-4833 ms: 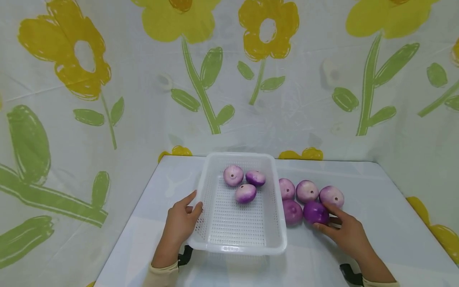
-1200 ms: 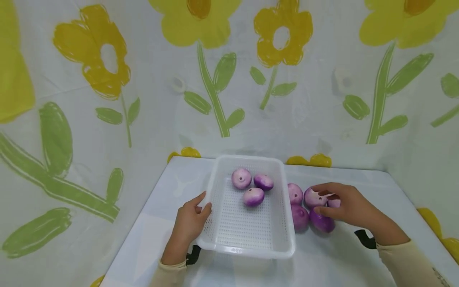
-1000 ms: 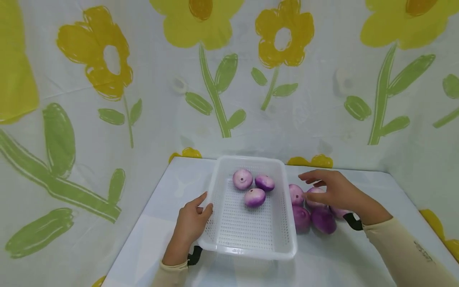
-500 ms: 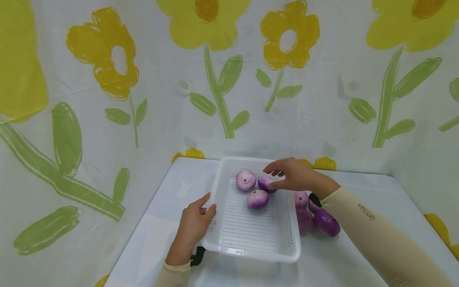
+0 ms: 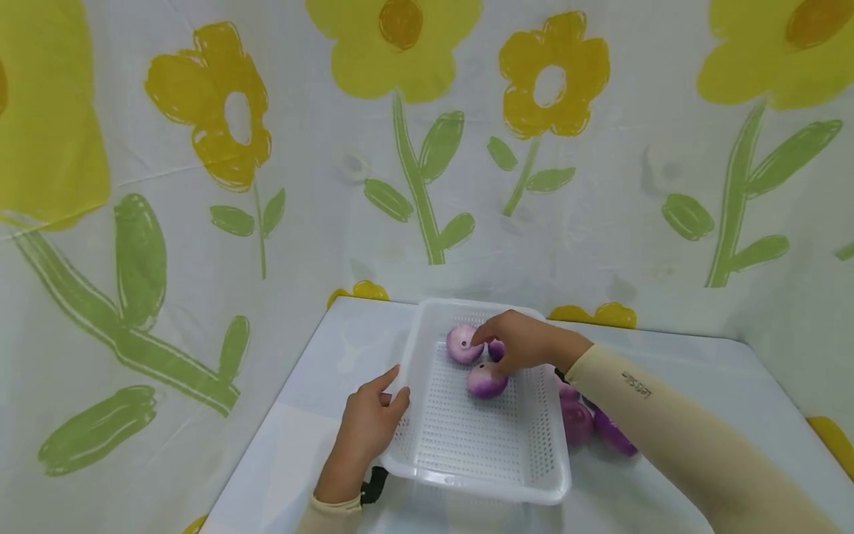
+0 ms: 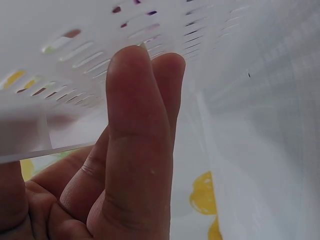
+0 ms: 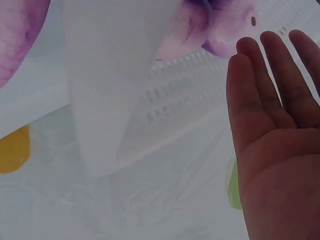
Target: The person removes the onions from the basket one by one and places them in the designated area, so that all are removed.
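Observation:
A white perforated plastic basket stands on the table with three round purple-and-white red onions near its far end. One onion is at the left, another nearer the front, and a third is mostly covered by my right hand. That hand reaches over the basket's right rim, its index fingertip near the left onion and its thumb by the front one. In the right wrist view its fingers are straight with nothing in the palm. My left hand touches the basket's left outer wall with extended thumb and forefinger.
Several more onions lie on the white table just right of the basket, partly hidden by the right sleeve. A flower-printed cloth hangs behind the table and along its sides.
My right hand has left the onions on the table and moved left over the basket, down among the three onions inside. The left hand stays at the basket's side; the head view has shifted slightly.

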`<state>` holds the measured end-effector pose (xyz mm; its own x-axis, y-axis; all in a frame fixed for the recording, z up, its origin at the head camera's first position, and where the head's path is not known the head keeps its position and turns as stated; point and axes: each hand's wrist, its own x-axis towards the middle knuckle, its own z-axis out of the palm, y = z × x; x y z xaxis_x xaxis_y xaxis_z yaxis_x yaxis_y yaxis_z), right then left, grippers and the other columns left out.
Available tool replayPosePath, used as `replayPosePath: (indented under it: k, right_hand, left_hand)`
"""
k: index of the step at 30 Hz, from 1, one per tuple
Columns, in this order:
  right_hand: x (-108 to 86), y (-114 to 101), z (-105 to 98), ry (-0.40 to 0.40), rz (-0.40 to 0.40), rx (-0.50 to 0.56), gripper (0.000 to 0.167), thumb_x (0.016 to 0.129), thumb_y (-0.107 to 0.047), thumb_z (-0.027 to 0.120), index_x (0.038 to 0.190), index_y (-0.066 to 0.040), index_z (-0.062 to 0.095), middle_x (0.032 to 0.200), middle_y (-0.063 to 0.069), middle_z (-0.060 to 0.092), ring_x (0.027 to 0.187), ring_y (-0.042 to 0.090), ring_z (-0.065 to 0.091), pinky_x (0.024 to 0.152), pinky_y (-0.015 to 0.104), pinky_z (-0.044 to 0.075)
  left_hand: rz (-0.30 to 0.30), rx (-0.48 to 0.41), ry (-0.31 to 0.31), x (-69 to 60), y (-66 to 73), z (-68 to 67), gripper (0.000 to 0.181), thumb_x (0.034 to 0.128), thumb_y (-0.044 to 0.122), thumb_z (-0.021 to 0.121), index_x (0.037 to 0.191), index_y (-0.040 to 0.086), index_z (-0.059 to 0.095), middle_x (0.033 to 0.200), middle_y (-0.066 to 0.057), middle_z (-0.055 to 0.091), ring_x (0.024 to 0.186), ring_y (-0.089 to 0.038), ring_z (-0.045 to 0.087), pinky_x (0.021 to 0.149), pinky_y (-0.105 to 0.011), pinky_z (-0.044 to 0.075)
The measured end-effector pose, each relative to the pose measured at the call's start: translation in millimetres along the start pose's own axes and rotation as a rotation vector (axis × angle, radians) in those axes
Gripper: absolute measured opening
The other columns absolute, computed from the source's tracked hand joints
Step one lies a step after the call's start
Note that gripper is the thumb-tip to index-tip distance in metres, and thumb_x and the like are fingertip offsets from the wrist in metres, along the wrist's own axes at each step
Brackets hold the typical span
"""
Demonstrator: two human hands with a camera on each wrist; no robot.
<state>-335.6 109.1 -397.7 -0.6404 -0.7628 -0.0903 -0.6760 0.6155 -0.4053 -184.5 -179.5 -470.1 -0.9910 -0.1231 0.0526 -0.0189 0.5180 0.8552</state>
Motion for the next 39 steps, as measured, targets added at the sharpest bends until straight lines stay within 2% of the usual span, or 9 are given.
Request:
replayPosePath:
  k: [5, 12, 16, 20, 25, 30, 35, 39]
  right_hand:
    - [4.6, -2, 5, -0.036, -0.034, -0.03, 0.053, 0.085, -0.018, 0.091, 0.134, -0.009, 0.073, 0.128, 0.003, 0.074, 0.117, 0.027, 0.068, 0.105, 0.046, 0.052]
    - [9.2, -6, 12, -0.094, 0.037, -0.069, 0.067, 0.075, -0.02, 0.099, 0.137, -0.016, 0.073, 0.121, -0.002, 0.075, 0.104, 0.025, 0.068, 0.098, 0.04, 0.056]
    - [12.5, -10, 16, -0.121, 0.075, -0.111, 0.069, 0.072, -0.02, 0.101, 0.136, -0.018, 0.074, 0.115, -0.008, 0.074, 0.099, 0.018, 0.067, 0.096, 0.039, 0.057]
    - [15.8, -16, 19, -0.152, 0.074, -0.17, 0.063, 0.071, -0.023, 0.101, 0.129, -0.024, 0.077, 0.105, -0.017, 0.07, 0.094, 0.012, 0.063, 0.096, 0.037, 0.056]
    - [15.8, -23, 18, -0.199, 0.069, -0.189, 0.062, 0.071, -0.021, 0.102, 0.127, -0.028, 0.078, 0.111, -0.019, 0.071, 0.102, 0.01, 0.063, 0.101, 0.038, 0.054]
    - [12.0, -27, 19, -0.253, 0.074, -0.199, 0.061, 0.073, -0.019, 0.1, 0.128, -0.031, 0.076, 0.114, -0.02, 0.07, 0.104, 0.009, 0.063, 0.1, 0.038, 0.056]
    - [10.2, -30, 18, -0.258, 0.062, -0.194, 0.061, 0.074, -0.018, 0.099, 0.128, -0.03, 0.075, 0.113, -0.019, 0.069, 0.1, 0.009, 0.063, 0.095, 0.036, 0.057]
    - [10.5, -31, 19, -0.257, 0.047, -0.145, 0.063, 0.072, -0.016, 0.1, 0.128, -0.03, 0.074, 0.115, -0.018, 0.067, 0.102, 0.011, 0.063, 0.09, 0.036, 0.059]
  left_hand:
    - [0.0, -0.021, -0.02, 1.4, -1.1, 0.1, 0.054, 0.1038, 0.028, 0.069, 0.153, 0.009, 0.057, 0.1, -0.012, 0.078, 0.073, -0.015, 0.072, 0.059, -0.034, 0.061]
    - [-0.003, -0.015, -0.023, 1.3, -2.7, 0.1, 0.054, 0.1037, 0.026, 0.069, 0.153, 0.008, 0.057, 0.1, -0.014, 0.078, 0.072, -0.016, 0.073, 0.057, -0.034, 0.061]
    - [-0.006, -0.01, -0.015, 1.1, -1.7, -0.3, 0.054, 0.1035, 0.027, 0.069, 0.152, 0.009, 0.057, 0.099, -0.014, 0.078, 0.071, -0.015, 0.072, 0.058, -0.034, 0.061]
    - [-0.012, -0.016, -0.012, 0.7, -1.2, -0.3, 0.054, 0.103, 0.027, 0.07, 0.152, 0.009, 0.057, 0.1, -0.014, 0.078, 0.071, -0.016, 0.073, 0.057, -0.035, 0.061]
    - [-0.023, -0.021, -0.012, -0.1, -0.4, 1.1, 0.054, 0.1027, 0.027, 0.07, 0.152, 0.01, 0.058, 0.1, -0.014, 0.078, 0.072, -0.017, 0.073, 0.058, -0.035, 0.061]
    - [-0.024, -0.016, -0.015, 0.0, 0.9, 1.6, 0.054, 0.1029, 0.028, 0.07, 0.152, 0.011, 0.058, 0.099, -0.013, 0.078, 0.073, -0.016, 0.073, 0.059, -0.035, 0.061]
    - [-0.011, -0.014, -0.015, -0.4, 0.9, 0.4, 0.053, 0.103, 0.027, 0.07, 0.152, 0.009, 0.058, 0.102, -0.015, 0.077, 0.075, -0.017, 0.074, 0.059, -0.036, 0.062]
    - [-0.009, -0.014, -0.011, -1.0, 1.2, -0.5, 0.053, 0.1029, 0.026, 0.07, 0.152, 0.009, 0.058, 0.102, -0.015, 0.078, 0.075, -0.017, 0.074, 0.06, -0.035, 0.062]
